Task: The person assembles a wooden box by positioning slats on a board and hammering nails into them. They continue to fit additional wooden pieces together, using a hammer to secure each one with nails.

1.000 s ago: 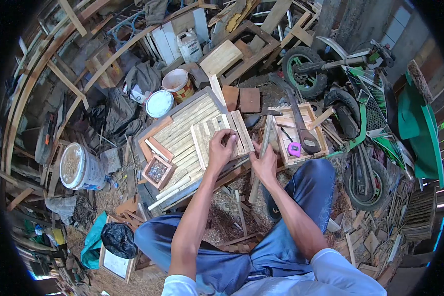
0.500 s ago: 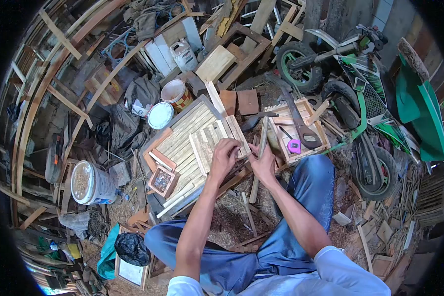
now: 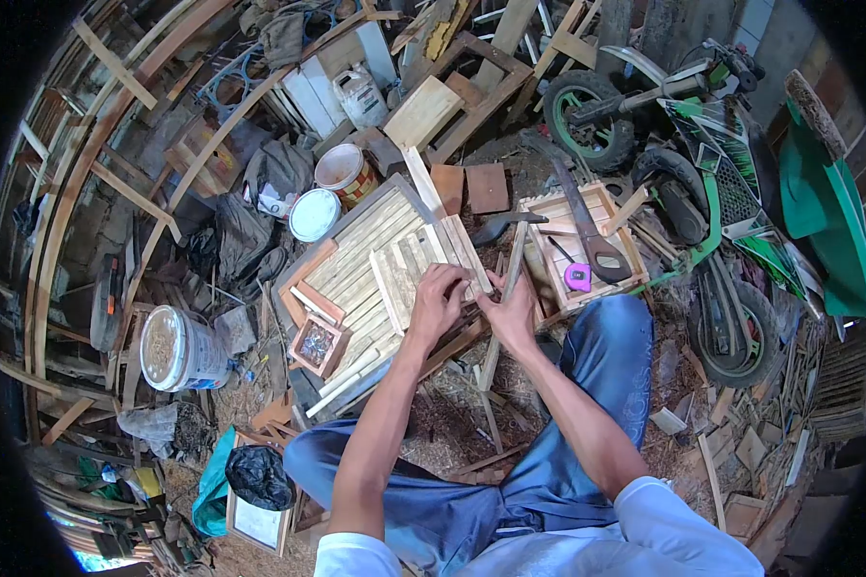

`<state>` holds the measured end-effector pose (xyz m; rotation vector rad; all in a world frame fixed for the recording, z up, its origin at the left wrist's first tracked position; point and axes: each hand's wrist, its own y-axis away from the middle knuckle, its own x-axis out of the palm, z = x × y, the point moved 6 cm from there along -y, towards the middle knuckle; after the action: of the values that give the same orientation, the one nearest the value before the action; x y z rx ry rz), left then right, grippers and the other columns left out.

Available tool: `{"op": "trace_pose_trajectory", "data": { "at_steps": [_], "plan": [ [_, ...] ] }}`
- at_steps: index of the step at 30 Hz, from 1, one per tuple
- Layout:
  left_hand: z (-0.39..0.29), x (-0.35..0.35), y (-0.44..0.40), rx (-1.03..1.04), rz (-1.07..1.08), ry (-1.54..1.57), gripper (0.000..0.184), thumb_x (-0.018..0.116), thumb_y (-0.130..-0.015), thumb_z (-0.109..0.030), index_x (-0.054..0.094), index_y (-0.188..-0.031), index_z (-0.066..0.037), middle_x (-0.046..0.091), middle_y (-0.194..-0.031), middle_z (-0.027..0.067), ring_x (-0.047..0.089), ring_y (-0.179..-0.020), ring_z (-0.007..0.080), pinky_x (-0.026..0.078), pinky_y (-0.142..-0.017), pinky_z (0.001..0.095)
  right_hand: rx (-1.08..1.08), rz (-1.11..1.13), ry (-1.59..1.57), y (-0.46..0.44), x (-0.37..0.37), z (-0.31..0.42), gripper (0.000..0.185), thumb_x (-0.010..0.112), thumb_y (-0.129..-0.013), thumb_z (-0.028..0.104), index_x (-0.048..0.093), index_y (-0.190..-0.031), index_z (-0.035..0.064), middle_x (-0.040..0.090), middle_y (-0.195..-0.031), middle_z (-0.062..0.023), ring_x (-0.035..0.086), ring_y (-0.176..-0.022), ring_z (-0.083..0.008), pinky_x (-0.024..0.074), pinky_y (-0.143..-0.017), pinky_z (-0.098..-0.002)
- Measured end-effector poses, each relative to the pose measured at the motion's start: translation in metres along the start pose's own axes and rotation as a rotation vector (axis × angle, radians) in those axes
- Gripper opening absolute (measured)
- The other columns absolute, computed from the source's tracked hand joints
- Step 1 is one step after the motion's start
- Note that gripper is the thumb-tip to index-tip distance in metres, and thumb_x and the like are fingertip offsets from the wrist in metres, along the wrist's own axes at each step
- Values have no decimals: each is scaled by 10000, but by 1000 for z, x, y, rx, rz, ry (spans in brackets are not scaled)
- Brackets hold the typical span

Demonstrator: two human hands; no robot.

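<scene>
A small slatted wooden panel (image 3: 402, 273) lies on a larger board of pale slats (image 3: 357, 259). My left hand (image 3: 440, 300) rests at the panel's near right part with its fingers bent together; what they pinch is too small to make out. Close to its right, my right hand (image 3: 510, 313) is closed round a hammer (image 3: 519, 252) whose head points away from me, and its fingertips reach the panel's right edge. A wooden box of small metal pieces (image 3: 318, 344) sits at the board's near left corner.
Right of the hands, a wooden frame (image 3: 573, 300) bears a handsaw (image 3: 587, 226) and a pink tape measure (image 3: 577, 277). Behind it stands a green motorbike (image 3: 712, 207). Buckets (image 3: 313, 214) stand beyond the board, and another bucket (image 3: 185, 350) is at left. Wood scraps cover the floor.
The view has shifted a little, moving the surroundings in the picture. Both hands stay close together at the panel's right edge, with only slight finger movement.
</scene>
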<state>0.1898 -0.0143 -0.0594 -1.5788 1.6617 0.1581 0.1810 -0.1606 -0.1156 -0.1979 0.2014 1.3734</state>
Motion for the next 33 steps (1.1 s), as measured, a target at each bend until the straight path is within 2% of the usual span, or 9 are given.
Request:
{"op": "trace_pose_trajectory", "data": {
  "at_steps": [2,5,7,13,19,22,25,28,33],
  "plan": [
    [5,1,0,-80,-29,57,121,663,-785,-6,669,-906,-6,668,-917,129,606,-912,304,469,-839,380,-59,-41,57,5,-4,16,395,767,-728,69,504,-1008,-25,687,-1041,-175,674,-949,-294,503,-839,-394],
    [6,-2,0,-153,-47,89,114,674,-796,-25,679,-909,-7,672,-923,122,608,-925,292,471,-849,369,-70,-69,16,8,-3,18,408,758,-723,100,542,-1041,-37,677,-1048,-204,668,-923,-396,509,-792,-454],
    [4,-3,-2,-111,-40,71,127,685,-797,-39,688,-921,-10,673,-932,113,608,-934,286,472,-854,365,-71,-65,21,7,-1,16,415,765,-723,105,544,-1043,-36,678,-1035,-205,667,-922,-400,509,-793,-458],
    [14,-2,4,-263,-22,172,158,699,-818,-59,698,-970,-14,678,-955,104,616,-934,212,483,-865,341,-62,-66,9,6,-4,11,425,789,-729,145,565,-1049,-24,688,-976,-201,666,-904,-400,501,-789,-465],
    [20,1,6,-436,-61,430,115,674,-842,-78,704,-923,-1,695,-947,120,659,-899,183,512,-829,323,-84,-85,47,8,-6,15,424,790,-739,166,571,-1051,-19,691,-978,-197,665,-894,-400,498,-786,-468],
    [9,-6,4,-400,-28,338,123,680,-832,-81,710,-929,-13,699,-939,119,658,-939,202,507,-852,337,-95,-88,44,8,-4,12,429,787,-744,163,558,-1056,-21,694,-1019,-194,663,-910,-400,501,-795,-466],
    [8,-6,3,-265,-52,247,121,697,-809,-88,727,-911,-32,704,-936,101,644,-962,226,491,-881,352,-116,-86,19,8,-5,13,431,783,-748,155,544,-1058,-25,694,-1057,-191,661,-933,-398,505,-803,-460],
    [6,-2,0,-159,26,151,103,711,-794,-94,734,-882,-45,710,-942,65,626,-987,242,442,-936,377,-116,-78,33,9,-5,14,428,781,-750,144,538,-1056,-32,697,-1062,-183,663,-950,-389,511,-802,-453],
    [8,-1,2,-176,45,136,115,725,-773,-109,743,-869,-48,706,-945,64,615,-985,243,430,-935,379,-62,-46,31,8,-5,12,425,782,-748,133,533,-1048,-38,705,-1054,-168,671,-946,-375,516,-799,-446]
  ]
}}
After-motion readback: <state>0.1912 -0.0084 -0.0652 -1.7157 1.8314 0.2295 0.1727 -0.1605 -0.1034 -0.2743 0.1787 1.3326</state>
